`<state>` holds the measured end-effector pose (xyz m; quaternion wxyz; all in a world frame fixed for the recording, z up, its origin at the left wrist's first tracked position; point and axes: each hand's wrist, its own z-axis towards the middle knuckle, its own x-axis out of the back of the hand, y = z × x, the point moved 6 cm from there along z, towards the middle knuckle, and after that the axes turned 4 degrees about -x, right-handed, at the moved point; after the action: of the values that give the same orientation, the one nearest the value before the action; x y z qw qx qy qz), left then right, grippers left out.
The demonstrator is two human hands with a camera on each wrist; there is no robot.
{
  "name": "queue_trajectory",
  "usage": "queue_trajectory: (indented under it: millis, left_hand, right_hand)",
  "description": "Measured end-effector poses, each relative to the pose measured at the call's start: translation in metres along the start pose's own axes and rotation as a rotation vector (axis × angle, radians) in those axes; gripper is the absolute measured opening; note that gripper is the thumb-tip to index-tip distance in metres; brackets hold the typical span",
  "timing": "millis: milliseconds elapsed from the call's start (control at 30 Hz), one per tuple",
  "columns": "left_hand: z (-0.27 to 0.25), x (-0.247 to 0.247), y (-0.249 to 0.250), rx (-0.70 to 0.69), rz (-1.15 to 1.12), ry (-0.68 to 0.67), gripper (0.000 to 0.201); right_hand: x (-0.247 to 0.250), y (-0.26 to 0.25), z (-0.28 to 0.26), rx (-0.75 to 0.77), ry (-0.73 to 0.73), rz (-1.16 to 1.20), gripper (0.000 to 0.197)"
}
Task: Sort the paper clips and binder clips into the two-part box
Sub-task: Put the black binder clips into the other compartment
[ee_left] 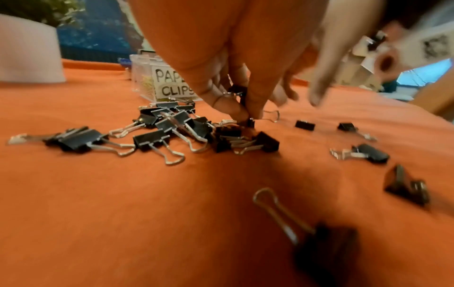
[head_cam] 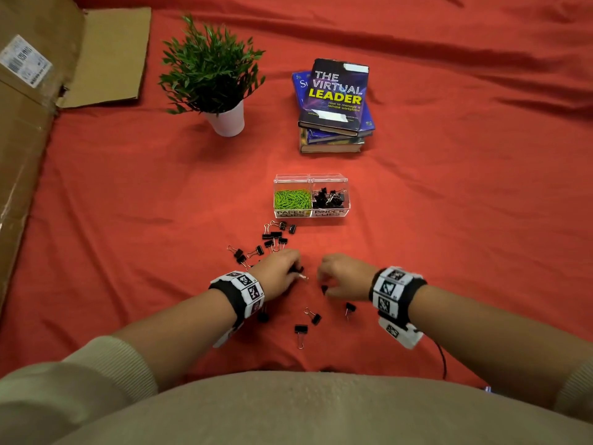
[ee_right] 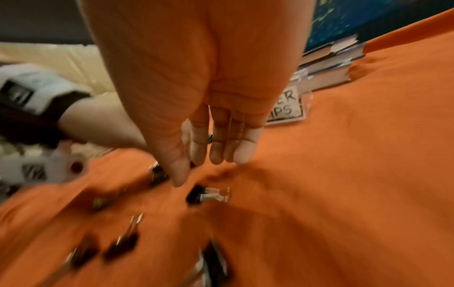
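A clear two-part box (head_cam: 310, 213) stands on the red cloth, with green paper clips (head_cam: 292, 199) in its left part and black binder clips (head_cam: 329, 199) in its right. Several loose binder clips (head_cam: 275, 236) lie scattered in front of it. My left hand (head_cam: 296, 272) reaches down at the near end of that heap (ee_left: 172, 128) and pinches a binder clip (ee_left: 250, 122), with another clip (ee_left: 237, 90) tucked under its fingers. My right hand (head_cam: 322, 284) hovers beside it, fingers hanging straight (ee_right: 196, 169) just above a clip (ee_right: 209, 194) and holding nothing I can make out.
More single clips (head_cam: 301, 329) lie on the cloth between my forearms. A potted plant (head_cam: 227, 122) and a stack of books (head_cam: 333, 104) sit beyond the box. A cardboard box (head_cam: 29, 130) lines the left edge. A black cable (head_cam: 443, 359) trails from my right wrist.
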<state>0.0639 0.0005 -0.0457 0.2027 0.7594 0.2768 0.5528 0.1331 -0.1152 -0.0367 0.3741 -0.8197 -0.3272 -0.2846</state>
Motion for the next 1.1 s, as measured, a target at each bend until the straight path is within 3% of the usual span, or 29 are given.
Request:
queue_trajectory:
  millis: [100,200,300,400,467,567,700,833,1100]
  left_hand:
    - [0.001,0.009,-0.001,0.107,-0.122,0.067,0.008]
    - [0.006,0.012,0.001,0.181,-0.217,0.042,0.012]
    - [0.010,0.013,0.002,0.253,-0.288,0.017,0.023]
    - [0.009,0.013,0.003,0.320,-0.416,0.003,0.028]
    - [0.007,0.012,-0.001,0.337,-0.457,0.006,0.029]
    - [0.001,0.010,-0.009,0.329,-0.349,-0.003,0.019]
    - [-0.005,0.005,-0.013,0.238,-0.064,-0.106,0.028]
    - [-0.010,0.002,-0.018,0.202,0.070,-0.125,0.034]
    - [-0.016,0.001,-0.018,0.133,0.097,-0.129,0.017]
  right_hand:
    - [-0.023,0.005,-0.006,0.000,-0.022,-0.009,0.026]
    - [-0.019,0.014,-0.011,-0.042,0.037,0.084,0.017]
    - [-0.013,0.035,-0.018,-0.203,0.091,0.328,0.009]
    - [-0.021,0.056,-0.026,-0.418,0.015,0.738,0.027]
    - [-0.023,0.059,-0.033,-0.473,-0.021,0.829,0.026]
    - [-0.021,0.051,-0.036,-0.345,-0.025,0.551,0.004]
    - [-0.036,0.036,-0.035,-0.130,-0.092,0.108,0.026]
    - [-0.035,0.031,-0.032,-0.076,-0.042,0.077,0.010]
    - [-0.032,0.031,-0.031,-0.115,0.086,0.058,0.023]
